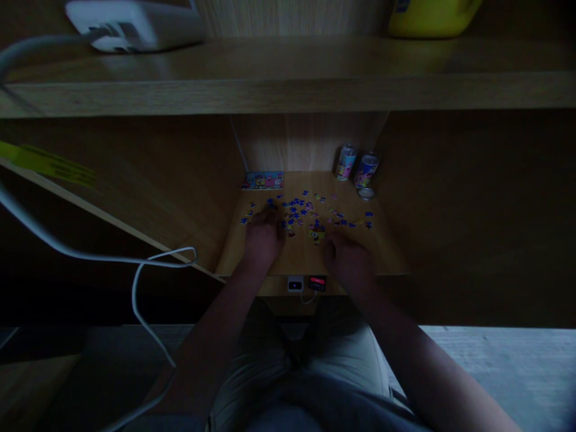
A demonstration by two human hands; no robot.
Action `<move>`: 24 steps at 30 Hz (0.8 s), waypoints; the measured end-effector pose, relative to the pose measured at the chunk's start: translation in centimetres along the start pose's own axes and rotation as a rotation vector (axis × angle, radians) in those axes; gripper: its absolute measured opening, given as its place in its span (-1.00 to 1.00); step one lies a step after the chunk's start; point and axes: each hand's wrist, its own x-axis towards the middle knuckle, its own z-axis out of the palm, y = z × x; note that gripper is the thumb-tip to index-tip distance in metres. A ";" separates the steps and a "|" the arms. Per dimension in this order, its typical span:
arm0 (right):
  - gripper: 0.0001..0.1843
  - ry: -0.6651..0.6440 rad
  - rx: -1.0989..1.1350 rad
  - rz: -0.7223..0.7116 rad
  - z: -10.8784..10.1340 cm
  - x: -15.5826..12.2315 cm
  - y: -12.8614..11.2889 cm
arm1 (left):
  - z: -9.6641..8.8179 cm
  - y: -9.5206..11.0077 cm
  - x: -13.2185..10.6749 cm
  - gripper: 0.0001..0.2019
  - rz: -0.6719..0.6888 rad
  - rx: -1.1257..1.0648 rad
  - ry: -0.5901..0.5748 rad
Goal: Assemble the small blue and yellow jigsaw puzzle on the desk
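Many small blue-backed jigsaw pieces lie scattered on a low wooden surface in dim light. A small joined yellow cluster sits near the front middle. My left hand rests knuckles up over the pieces at the left, its fingers curled downward. My right hand lies just right of the yellow cluster with its fingers bent toward it. What either hand holds, if anything, is hidden.
A colourful picture card lies at the back left. Two printed cans and a round lid stand at the back right. A wooden shelf overhangs above. White cables hang at the left.
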 end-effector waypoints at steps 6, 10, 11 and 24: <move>-0.63 -0.053 0.023 0.026 -0.3 -0.1 -0.4 | -0.1 0.1 0.2 -0.79 -0.045 -0.019 -0.057; -0.58 -0.109 0.059 0.089 -1.4 2.3 -0.2 | -0.2 0.1 0.3 -0.81 -0.053 -0.042 -0.079; -0.58 -0.114 0.066 0.080 -1.8 3.5 0.0 | -0.2 0.1 0.4 -0.81 -0.049 -0.044 -0.075; -0.58 -0.107 -0.048 0.130 -0.4 16.8 -2.5 | 0.1 0.1 0.7 -0.84 -0.036 -0.038 -0.051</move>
